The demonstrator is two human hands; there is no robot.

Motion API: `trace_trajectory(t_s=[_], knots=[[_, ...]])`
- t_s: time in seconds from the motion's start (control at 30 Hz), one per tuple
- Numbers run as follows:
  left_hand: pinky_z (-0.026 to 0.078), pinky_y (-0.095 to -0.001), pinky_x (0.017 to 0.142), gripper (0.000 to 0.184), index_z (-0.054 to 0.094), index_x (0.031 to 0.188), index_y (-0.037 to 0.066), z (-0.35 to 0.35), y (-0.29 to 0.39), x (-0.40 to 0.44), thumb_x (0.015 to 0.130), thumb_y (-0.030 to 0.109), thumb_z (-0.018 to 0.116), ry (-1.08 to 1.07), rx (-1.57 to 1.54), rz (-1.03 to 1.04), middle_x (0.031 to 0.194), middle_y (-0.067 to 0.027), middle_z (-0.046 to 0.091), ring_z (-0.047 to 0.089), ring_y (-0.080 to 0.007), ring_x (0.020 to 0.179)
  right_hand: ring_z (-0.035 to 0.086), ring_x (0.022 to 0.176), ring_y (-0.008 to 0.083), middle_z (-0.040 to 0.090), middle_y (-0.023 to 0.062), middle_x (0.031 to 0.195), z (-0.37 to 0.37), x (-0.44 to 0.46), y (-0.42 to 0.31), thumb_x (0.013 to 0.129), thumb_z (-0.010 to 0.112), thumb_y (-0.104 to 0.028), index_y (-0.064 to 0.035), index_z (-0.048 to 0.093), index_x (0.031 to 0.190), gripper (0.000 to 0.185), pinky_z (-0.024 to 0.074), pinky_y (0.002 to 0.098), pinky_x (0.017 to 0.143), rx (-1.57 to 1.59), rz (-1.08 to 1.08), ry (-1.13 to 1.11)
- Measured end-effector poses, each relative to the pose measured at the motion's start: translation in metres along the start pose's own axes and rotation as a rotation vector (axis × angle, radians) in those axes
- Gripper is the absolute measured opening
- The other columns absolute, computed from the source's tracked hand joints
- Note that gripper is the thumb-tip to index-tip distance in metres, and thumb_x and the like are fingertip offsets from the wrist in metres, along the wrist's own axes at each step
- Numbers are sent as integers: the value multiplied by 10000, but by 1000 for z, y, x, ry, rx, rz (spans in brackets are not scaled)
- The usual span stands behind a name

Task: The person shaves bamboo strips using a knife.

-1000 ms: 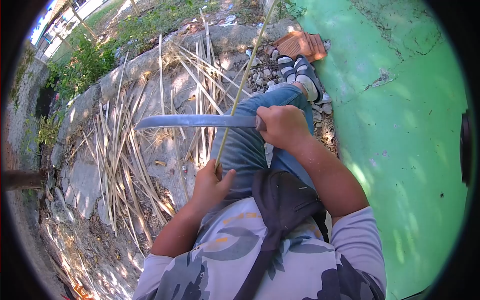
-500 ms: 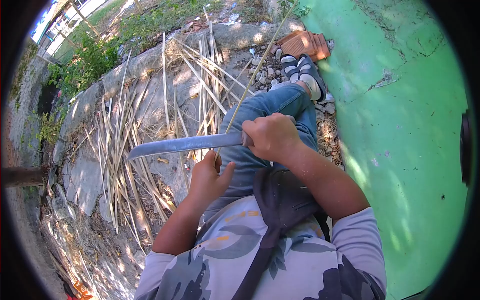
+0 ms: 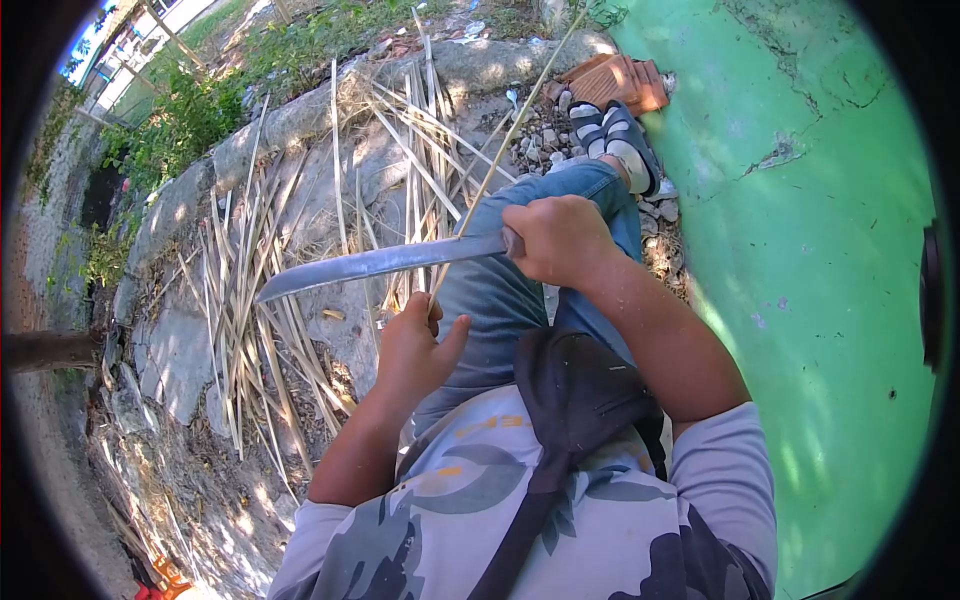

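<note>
My right hand is wrapped round the handle of a machete. Its long grey blade points left, with the tip curving down, and crosses a thin bamboo strip. That strip runs from my left hand up past my knee towards the top of the view. My left hand pinches the strip's near end just below the blade, thumb held out to the side. Beneath the strip lie my legs in blue jeans. A dark bag rests across my front.
Many pale bamboo strips lie in piles on the cracked ground to the left. Reddish tiles are stacked beyond my sandalled feet, near small stones. A green painted floor spans the right side. Plants grow at upper left.
The machete and my right hand have moved a little up and away along the strip. My left hand stays near the same spot, still pinching the strip.
</note>
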State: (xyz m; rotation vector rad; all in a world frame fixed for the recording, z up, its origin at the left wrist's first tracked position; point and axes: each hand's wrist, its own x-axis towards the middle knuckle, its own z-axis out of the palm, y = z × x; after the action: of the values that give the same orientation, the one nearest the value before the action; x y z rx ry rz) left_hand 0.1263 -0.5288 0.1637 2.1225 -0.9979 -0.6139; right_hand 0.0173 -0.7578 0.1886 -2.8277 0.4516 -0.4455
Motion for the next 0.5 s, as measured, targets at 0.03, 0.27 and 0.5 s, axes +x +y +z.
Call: trace_trajectory(t_s=[0.03,0.27,0.5], knots=[[378,-360,526,420,491,816,28,-1,0,2,873,302,804,7,-6,0,620,-52,480,432,-158,556,735,693,330,726,95,746,-4,1,-2,793,715,-260,-169,703,830,99,546,494,647,-45,25,-67],[353,-343,509,422,495,823,32,0,-4,-1,872,309,809,-35,-33,0,611,-28,465,407,-120,557,720,688,333,705,96,734,-7,-7,-13,766,722,-254,-169,675,818,110,539,492,627,-118,-50,-100],[347,-360,495,438,487,781,46,-8,4,3,868,325,814,7,-75,-7,593,-56,471,401,-156,524,684,630,338,664,92,678,-12,-5,-8,759,717,-233,-142,626,783,131,526,473,594,-101,-71,34]])
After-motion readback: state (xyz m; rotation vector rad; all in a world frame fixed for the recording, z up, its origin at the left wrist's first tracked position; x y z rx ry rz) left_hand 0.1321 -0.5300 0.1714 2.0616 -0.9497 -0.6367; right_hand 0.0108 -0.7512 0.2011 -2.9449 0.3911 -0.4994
